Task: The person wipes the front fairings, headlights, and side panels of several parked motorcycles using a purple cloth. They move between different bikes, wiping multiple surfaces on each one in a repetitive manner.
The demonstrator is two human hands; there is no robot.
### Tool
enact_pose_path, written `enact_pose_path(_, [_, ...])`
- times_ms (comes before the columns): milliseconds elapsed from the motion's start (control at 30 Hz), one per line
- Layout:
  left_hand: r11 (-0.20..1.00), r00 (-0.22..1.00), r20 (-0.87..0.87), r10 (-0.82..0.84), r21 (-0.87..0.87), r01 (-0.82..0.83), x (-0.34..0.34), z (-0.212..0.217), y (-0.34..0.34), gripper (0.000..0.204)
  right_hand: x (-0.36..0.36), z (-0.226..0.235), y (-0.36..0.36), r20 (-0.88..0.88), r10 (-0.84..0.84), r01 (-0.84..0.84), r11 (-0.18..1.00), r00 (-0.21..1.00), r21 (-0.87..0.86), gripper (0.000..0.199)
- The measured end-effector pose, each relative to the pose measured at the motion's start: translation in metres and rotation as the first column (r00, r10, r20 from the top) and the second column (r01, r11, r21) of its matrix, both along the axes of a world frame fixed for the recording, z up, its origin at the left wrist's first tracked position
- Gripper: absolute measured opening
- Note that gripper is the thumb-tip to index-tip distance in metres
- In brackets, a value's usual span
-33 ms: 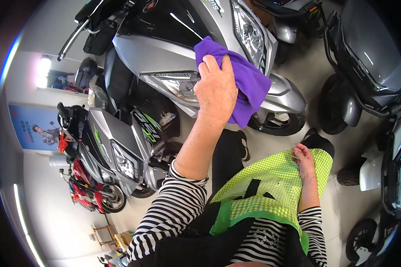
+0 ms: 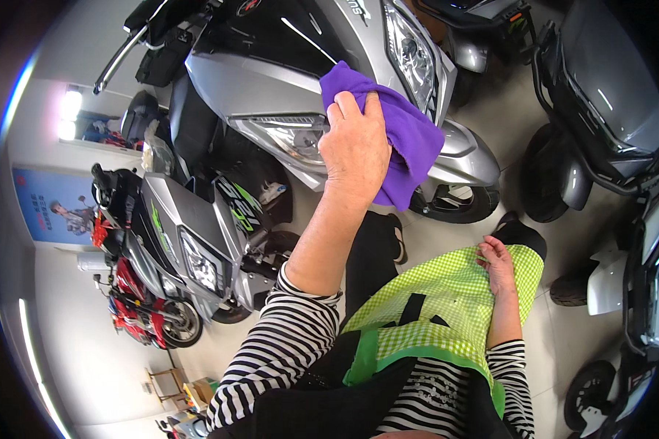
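My left hand (image 2: 355, 146) presses a folded purple cloth (image 2: 417, 143) against the front of a silver and black scooter (image 2: 252, 91), its fingers bunched on the fabric. The cloth lies between the scooter's two headlights, next to the near headlight (image 2: 282, 139), and covers part of the front panel. The far headlight (image 2: 411, 58) shows beyond it. My right hand (image 2: 499, 267) hangs low beside my green checked apron (image 2: 454, 300), with nothing in it. Its fingers are loosely bent and a little apart.
Another silver scooter (image 2: 176, 234) and a red motorcycle (image 2: 135, 304) stand to the left. Further scooters line the right, one with a dark grey front (image 2: 608, 80). The scooter's front wheel (image 2: 458, 203) rests on the tiled floor (image 2: 542, 344) near my feet. A blue poster (image 2: 47, 205) hangs on the wall.
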State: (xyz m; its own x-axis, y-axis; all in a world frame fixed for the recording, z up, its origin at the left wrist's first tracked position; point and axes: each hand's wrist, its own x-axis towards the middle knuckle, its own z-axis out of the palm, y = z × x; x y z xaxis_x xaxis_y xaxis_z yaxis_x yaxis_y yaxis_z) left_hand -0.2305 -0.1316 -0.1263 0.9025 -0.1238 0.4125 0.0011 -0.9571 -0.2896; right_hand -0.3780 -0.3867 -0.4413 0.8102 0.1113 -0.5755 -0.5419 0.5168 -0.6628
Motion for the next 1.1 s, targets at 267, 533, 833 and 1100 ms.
enact_pose_path(267, [0.954, 0.983, -0.176, 0.044, -0.285, -0.094, -0.008, -0.007, -0.005, 0.042, -0.004, -0.008, -0.004, 0.024, 0.003, -0.002, 1.0, 1.0, -0.03, 0.028])
enact_pose_path(533, [0.777, 0.947, -0.255, -0.193, -0.629, -0.011, -0.053, -0.032, 0.001, 0.038, -0.003, -0.005, -0.004, 0.009, -0.02, 0.02, 1.0, 1.0, -0.021, 0.027])
enact_pose_path(833, [0.955, 0.982, 0.166, -0.087, -0.268, 0.129, 0.002, -0.012, 0.013, 0.042, -0.001, -0.001, 0.0, -0.011, 0.028, -0.029, 0.996, 1.0, -0.089, 0.027])
enact_pose_path(1100, [0.937, 0.913, 0.262, -0.314, -0.069, 0.342, -0.02, -0.106, 0.003, 0.044, -0.005, 0.006, 0.001, -0.017, 0.01, -0.012, 0.995, 1.0, -0.097, 0.028])
